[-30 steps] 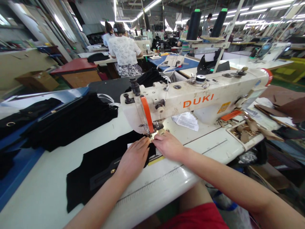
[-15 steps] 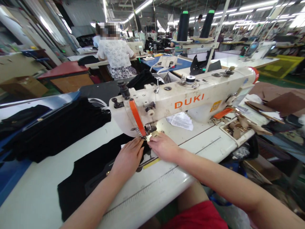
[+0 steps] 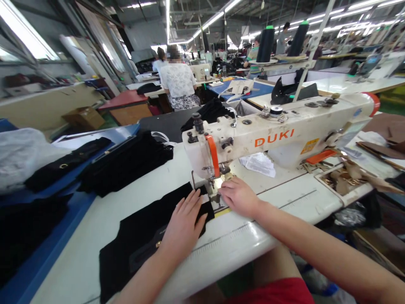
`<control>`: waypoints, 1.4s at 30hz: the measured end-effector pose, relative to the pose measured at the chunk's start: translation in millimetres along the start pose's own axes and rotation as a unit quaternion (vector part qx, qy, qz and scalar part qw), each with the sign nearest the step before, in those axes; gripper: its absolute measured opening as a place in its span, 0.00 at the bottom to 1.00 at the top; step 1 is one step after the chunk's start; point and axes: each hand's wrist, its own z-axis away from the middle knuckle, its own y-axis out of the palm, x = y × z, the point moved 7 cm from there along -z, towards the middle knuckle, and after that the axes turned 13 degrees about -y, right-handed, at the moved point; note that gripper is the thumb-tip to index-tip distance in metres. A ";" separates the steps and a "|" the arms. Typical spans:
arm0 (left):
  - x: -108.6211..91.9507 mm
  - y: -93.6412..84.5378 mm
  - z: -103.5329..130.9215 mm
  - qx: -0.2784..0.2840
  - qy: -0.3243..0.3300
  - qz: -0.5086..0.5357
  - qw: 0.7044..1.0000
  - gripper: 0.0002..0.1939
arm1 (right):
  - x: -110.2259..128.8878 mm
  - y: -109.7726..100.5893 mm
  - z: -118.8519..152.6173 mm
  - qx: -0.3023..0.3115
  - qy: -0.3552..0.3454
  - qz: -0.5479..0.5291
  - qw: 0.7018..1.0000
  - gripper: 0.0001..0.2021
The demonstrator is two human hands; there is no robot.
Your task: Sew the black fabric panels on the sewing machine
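My left hand lies flat on a piece of black fabric, its fingers stretched toward the needle area. A gold-coloured metal fitting shows on the fabric beside my wrist. Just past my left fingertips is a small white label at the fabric's right end. My right hand rests by the needle plate of the white sewing machine, fingers bent and drawn together. Whatever those fingers may hold is hidden. The fabric's edge lies left of my right hand, apart from it.
Beyond the fabric lies a stack of black pieces. White paper slips sit under the machine arm. At the right, a tray holds metal fittings and brown scraps. Thread cones stand behind, and a person sits further back.
My left hand and the black fabric have moved left, away from the needle, opening a gap between my hands. My right hand stays by the needle. The view has turned left.
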 end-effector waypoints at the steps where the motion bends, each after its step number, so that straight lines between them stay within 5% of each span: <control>1: 2.4 -10.6 9.2 -0.020 -0.012 -0.011 1.000 0.27 | 0.7 -0.5 0.7 -0.008 -0.004 -0.003 1.000 0.09; 5: 22.5 -36.4 57.9 -0.033 -0.033 -0.058 0.997 0.41 | 2.7 -2.0 4.7 -0.039 -0.012 -0.018 0.999 0.08; 10: 80.6 -38.0 97.2 0.071 -0.064 -0.106 0.990 0.25 | 6.2 -1.2 7.7 -0.058 -0.015 -0.039 0.997 0.08; 13: 141.2 -83.5 63.5 0.055 -0.231 -0.127 0.963 0.22 | 7.2 -0.3 7.8 -0.069 -0.014 -0.055 0.996 0.10; 15: 176.1 -140.1 23.1 -0.047 -0.351 -0.149 0.923 0.21 | 6.9 0.1 7.9 -0.076 -0.010 -0.063 0.995 0.10; 17: 191.1 -183.0 -27.7 -0.104 -0.366 -0.164 0.910 0.24 | 6.4 0.3 8.1 -0.081 -0.004 -0.070 0.994 0.11; 19: 200.6 -203.2 -74.5 -0.132 -0.373 -0.165 0.903 0.23 | 6.1 0.9 8.1 -0.079 0.002 -0.076 0.994 0.12; 21: 206.3 -193.1 -111.3 -0.108 -0.360 -0.152 0.914 0.22 | 5.6 1.9 8.3 -0.073 0.010 -0.078 0.994 0.12; 25: 217.2 -128.9 -134.4 -0.046 -0.356 -0.129 0.925 0.21 | 4.1 4.9 9.6 -0.064 0.026 -0.076 0.995 0.13; 29: 222.0 -83.0 -100.4 -0.052 -0.373 -0.138 0.916 0.30 | 4.6 7.4 12.7 -0.068 0.017 -0.076 0.995 0.13; 32: 217.9 -78.7 -48.6 -0.051 -0.364 -0.149 0.918 0.30 | 5.5 7.3 16.0 -0.078 -0.005 -0.073 0.994 0.13; 36: 232.0 -114.0 39.0 -0.038 -0.357 -0.177 0.916 0.29 | 4.8 9.1 18.8 -0.082 -0.029 -0.078 0.993 0.13; 39: 272.5 -164.1 104.0 -0.066 -0.417 -0.242 0.873 0.30 | 4.7 10.6 19.5 -0.083 -0.039 -0.076 0.993 0.13; 42: 315.4 -190.4 147.8 -0.006 -0.487 -0.247 0.837 0.29 | 4.4 10.3 19.8 -0.085 -0.037 -0.068 0.993 0.14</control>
